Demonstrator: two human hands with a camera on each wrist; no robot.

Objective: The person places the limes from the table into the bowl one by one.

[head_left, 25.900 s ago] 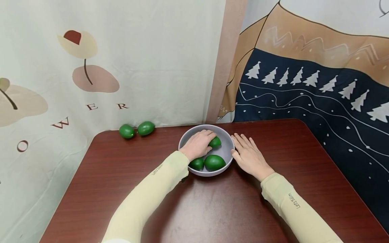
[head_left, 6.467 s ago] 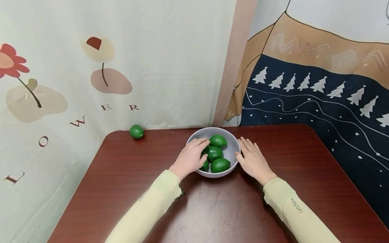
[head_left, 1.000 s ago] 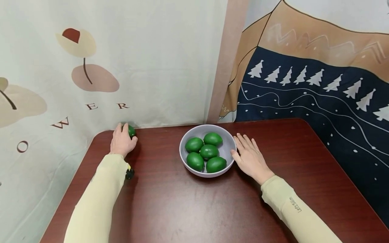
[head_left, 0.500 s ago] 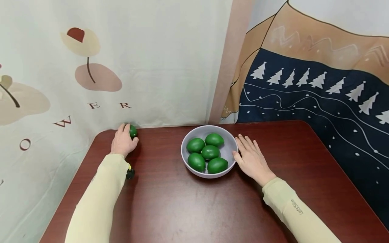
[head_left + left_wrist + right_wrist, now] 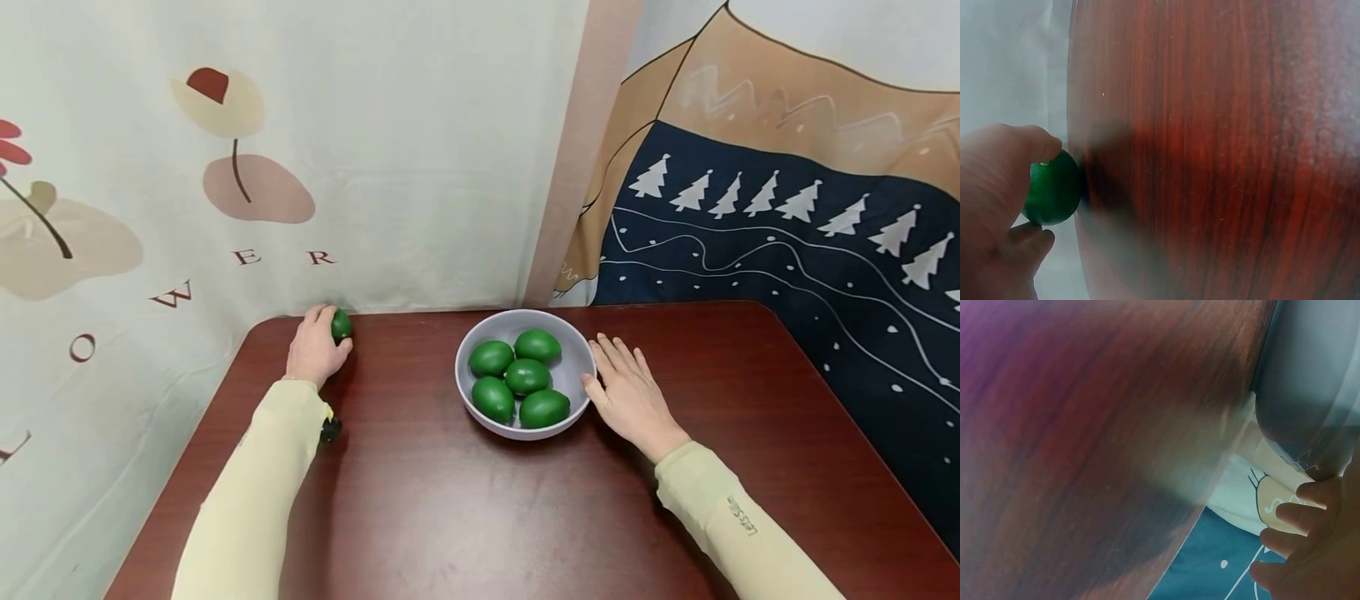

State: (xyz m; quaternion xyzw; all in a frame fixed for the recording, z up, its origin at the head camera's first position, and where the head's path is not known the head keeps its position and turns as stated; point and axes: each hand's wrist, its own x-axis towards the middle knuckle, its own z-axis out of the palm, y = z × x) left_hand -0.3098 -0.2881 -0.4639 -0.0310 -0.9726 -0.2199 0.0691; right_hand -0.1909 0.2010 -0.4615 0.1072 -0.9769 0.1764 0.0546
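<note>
At the table's back left corner, my left hand [image 5: 316, 346] grips a green lime [image 5: 341, 325]. In the left wrist view the thumb lies on one side of this lime [image 5: 1054, 190] and fingertips on the other, close to the table's edge. A round lavender bowl [image 5: 572, 367] stands at the back middle with several limes [image 5: 527, 377] in it. My right hand [image 5: 632, 400] rests against the bowl's right side, fingers straight and thumb at the rim. In the right wrist view, its fingertips [image 5: 1288, 540] reach under the curve of the bowl [image 5: 1310, 375].
The dark red wooden table [image 5: 420, 517] has rounded back corners. A pale curtain [image 5: 420, 167] with flower prints hangs right behind its back edge. On the right hangs a navy cloth [image 5: 750, 250] with white trees.
Earlier two limes lay at the back left, and the bowl held fewer. The left hand has since gone from the bowl to the last lime there. The right hand stays at the bowl.
</note>
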